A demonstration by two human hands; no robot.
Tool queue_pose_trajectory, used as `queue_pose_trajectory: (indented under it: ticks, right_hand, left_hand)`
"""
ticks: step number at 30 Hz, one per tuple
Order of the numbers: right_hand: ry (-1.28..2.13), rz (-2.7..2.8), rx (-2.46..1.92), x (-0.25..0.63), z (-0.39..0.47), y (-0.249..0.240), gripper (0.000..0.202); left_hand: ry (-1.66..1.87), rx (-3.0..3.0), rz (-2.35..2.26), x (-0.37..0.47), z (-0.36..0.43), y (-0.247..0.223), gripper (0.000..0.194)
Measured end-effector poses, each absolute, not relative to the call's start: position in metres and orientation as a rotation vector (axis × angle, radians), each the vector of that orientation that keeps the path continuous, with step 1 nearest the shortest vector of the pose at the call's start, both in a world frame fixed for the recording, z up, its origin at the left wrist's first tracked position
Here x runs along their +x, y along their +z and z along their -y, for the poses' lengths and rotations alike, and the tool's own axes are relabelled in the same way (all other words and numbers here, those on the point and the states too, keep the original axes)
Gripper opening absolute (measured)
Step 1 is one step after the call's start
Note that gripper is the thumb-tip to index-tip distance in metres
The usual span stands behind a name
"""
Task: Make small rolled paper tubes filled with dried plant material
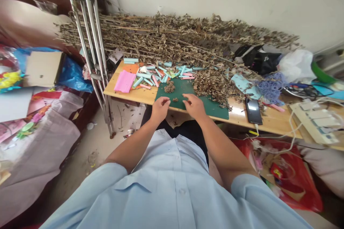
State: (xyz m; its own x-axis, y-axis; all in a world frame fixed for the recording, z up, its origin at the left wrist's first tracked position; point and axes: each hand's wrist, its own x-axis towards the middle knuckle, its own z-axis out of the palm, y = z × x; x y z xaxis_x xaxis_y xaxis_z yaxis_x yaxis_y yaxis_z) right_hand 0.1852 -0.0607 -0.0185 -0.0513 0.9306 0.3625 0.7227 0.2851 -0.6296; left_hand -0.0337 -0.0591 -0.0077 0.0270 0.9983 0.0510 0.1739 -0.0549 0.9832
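Observation:
My left hand [160, 109] is loosely curled over the near edge of a dark green cutting mat [185, 86], a small gap showing between thumb and fingers and nothing visible in it. Opposite it, my right hand [194, 105] has its thumb and forefinger apart, pointing inward. Between the two hands lies a little clump of crumbled dried leaf [175, 99], touched by neither. A larger clump of crushed leaf [169, 86] sits just beyond my left hand. To the right, a heap of loose dried leaves [215, 84] covers part of the mat.
Rolled blue and pink paper tubes [146, 76] and a pink paper stack [125, 81] lie at left. Long dried stalks [161, 35] line the wall. Metal crutches [92, 39] lean at left. A phone [253, 111], cables and a power strip [314, 121] are at right.

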Motion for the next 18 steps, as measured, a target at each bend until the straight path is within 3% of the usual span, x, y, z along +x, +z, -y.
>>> queue_pose_trajectory:
  ticks: [4, 7, 12, 18]
  right_hand:
    - [0.442, 2.021, -1.456, 0.164, 0.056, -0.013, 0.047]
    - [0.437, 2.081, -1.550, 0.158, 0.048, -0.014, 0.040]
    - [0.432, 2.073, -1.575, 0.158, 0.044, -0.018, 0.026]
    - [0.425, 2.030, -1.551, 0.158, 0.045, -0.024, 0.028]
  left_hand:
    - [0.934, 2.026, -1.296, -0.031, 0.038, -0.008, 0.028]
    - [0.714, 2.224, -1.328, -0.025, 0.026, -0.007, 0.036]
    - [0.467, 2.342, -1.405, -0.016, 0.016, -0.006, 0.020]
    - [0.475, 2.340, -1.396, -0.016, 0.014, -0.010, 0.020]
